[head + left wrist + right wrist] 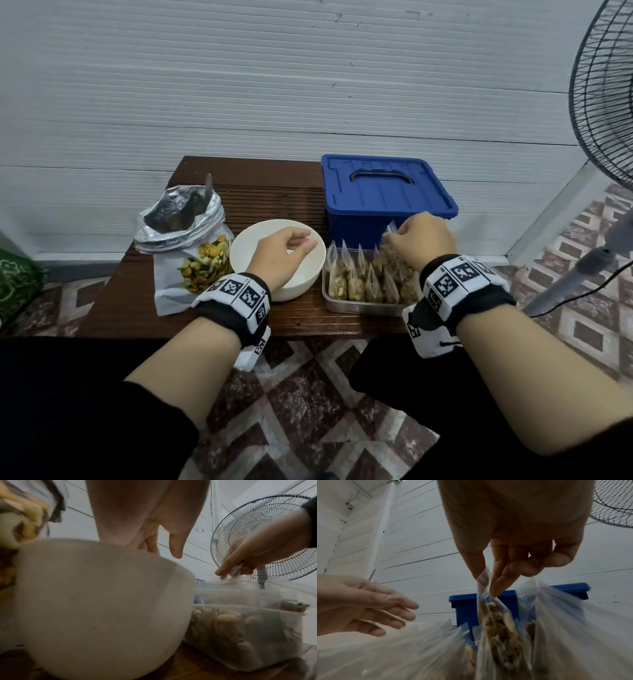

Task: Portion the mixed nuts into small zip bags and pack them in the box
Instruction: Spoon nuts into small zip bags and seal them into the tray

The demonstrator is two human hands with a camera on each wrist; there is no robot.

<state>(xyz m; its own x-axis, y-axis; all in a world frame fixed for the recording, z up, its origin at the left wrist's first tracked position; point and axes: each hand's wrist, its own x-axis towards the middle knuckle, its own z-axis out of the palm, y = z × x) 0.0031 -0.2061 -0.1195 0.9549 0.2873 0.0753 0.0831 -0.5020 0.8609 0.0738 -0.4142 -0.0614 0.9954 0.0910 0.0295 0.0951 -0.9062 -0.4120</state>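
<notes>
Black sleeves fill the lower corners of the head view, and both forearms reach up-frame to a dark wooden desk [205, 318] at the centre. Nearest, at lower right of the desk, a clear tray [359, 306] holds rows of filled zip bags [356, 284] standing on edge, likely so that more fit and each top stays easy to grab. The right hand [423, 236] hovers over the tray's far right corner, thumb and fingers [498, 586] pinching the top edge of one bag [498, 623] of nuts, the other fingers curled. Holding it by the seal lets the weight hang below, which suits slotting it upright among the others. Whether it is going into the tray or coming out cannot be told. Left of the tray, a white bowl [239, 253] sits at the middle; the left hand [284, 253] hangs above it, fingers loosely bent and gripping nothing, apparently idle. What is inside the bowl is not clearly visible. At the left, a foil pouch [185, 246] of mixed nuts stands with its mouth rolled open, a spoon [208, 190] handle poking out, kept close to the bowl for scooping. Farther back on the right, touching the tray's far side, the blue box [383, 192] has its lid on, so packing seems not yet begun. A fan [603, 92] stands at the far right edge.
</notes>
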